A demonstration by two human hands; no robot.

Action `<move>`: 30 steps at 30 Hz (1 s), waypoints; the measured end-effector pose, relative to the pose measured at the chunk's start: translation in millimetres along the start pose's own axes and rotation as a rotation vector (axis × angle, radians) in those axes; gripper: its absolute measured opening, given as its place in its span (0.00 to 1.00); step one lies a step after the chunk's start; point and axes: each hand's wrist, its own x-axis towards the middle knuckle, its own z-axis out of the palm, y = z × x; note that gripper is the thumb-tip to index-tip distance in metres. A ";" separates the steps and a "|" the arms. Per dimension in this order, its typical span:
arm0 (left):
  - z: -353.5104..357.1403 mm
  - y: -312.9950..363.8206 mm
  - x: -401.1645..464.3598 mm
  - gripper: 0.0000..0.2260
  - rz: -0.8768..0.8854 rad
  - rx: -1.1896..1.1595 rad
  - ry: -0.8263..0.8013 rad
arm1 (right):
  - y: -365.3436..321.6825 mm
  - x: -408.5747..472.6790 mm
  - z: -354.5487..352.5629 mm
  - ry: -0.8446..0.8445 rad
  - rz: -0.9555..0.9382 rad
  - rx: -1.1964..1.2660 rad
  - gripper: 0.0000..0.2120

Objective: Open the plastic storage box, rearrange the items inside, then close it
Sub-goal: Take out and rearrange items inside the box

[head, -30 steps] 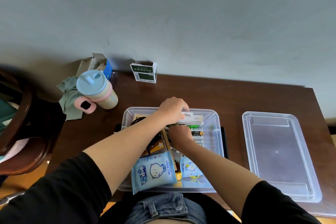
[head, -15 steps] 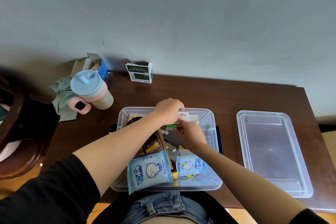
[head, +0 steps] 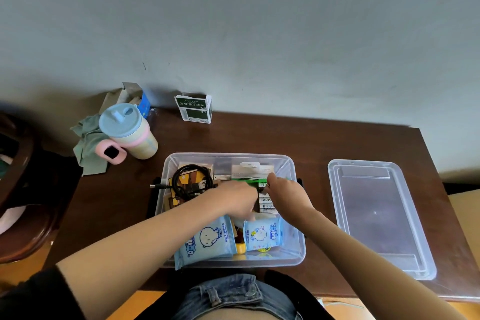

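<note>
Down inside the storage box (head: 291, 215), both hands are at the battery pack (head: 265, 201). Right hand (head: 287, 193) has its fingers curled, pinching the pack's green top edge. Left hand (head: 235, 200) reaches in beside it, but can't tell what its fingers are doing, they're blurred. Around them: two wet wipes packs (head: 207, 239), a coiled black cable (head: 189, 180). Box sits mid-table (head: 324, 143) with its lid (head: 379, 215) off, lying flat to the right.
</note>
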 end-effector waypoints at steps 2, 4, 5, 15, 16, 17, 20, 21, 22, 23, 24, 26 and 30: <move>9.2 9.9 7.8 0.15 0.008 0.055 -0.148 | 0.3 0.5 -0.8 -0.027 -0.012 -0.047 0.08; 14.7 19.8 18.3 0.17 -0.010 0.081 -0.210 | -0.4 0.9 -2.2 -0.052 -0.016 -0.092 0.10; 16.8 23.6 23.6 0.18 -0.018 0.094 -0.217 | -0.8 0.9 -3.2 -0.059 -0.013 -0.097 0.11; 41.5 30.3 55.9 0.23 -0.099 0.089 -0.213 | -5.5 -2.9 -12.0 -0.097 -0.041 -0.129 0.21; 43.7 30.0 57.9 0.24 -0.101 0.079 -0.198 | -5.6 -2.8 -12.4 -0.099 -0.041 -0.119 0.21; 45.4 29.6 60.1 0.24 -0.104 0.064 -0.182 | -5.4 -2.7 -13.1 -0.101 -0.038 -0.107 0.21; 47.8 26.4 63.1 0.24 -0.109 -0.014 -0.172 | -5.4 -2.6 -14.5 -0.103 -0.030 -0.088 0.20; 48.3 25.1 63.7 0.24 -0.114 -0.055 -0.180 | -5.2 -2.7 -14.7 -0.103 -0.029 -0.083 0.20; 48.8 24.2 63.8 0.23 -0.119 -0.096 -0.190 | -5.0 -2.6 -14.8 -0.102 -0.029 -0.077 0.20; 49.0 23.8 63.6 0.23 -0.123 -0.129 -0.197 | -4.7 -2.5 -14.6 -0.099 -0.029 -0.071 0.20; 49.1 23.5 63.2 0.22 -0.126 -0.150 -0.201 | -4.6 -2.4 -14.3 -0.094 -0.030 -0.066 0.20; 48.8 23.6 62.5 0.19 -0.126 -0.163 -0.195 | -4.4 -2.4 -13.5 -0.090 -0.034 -0.057 0.20; 42.2 22.8 58.9 0.18 -0.118 -0.141 -0.186 | -3.8 -2.1 -14.1 -0.093 -0.042 -0.047 0.19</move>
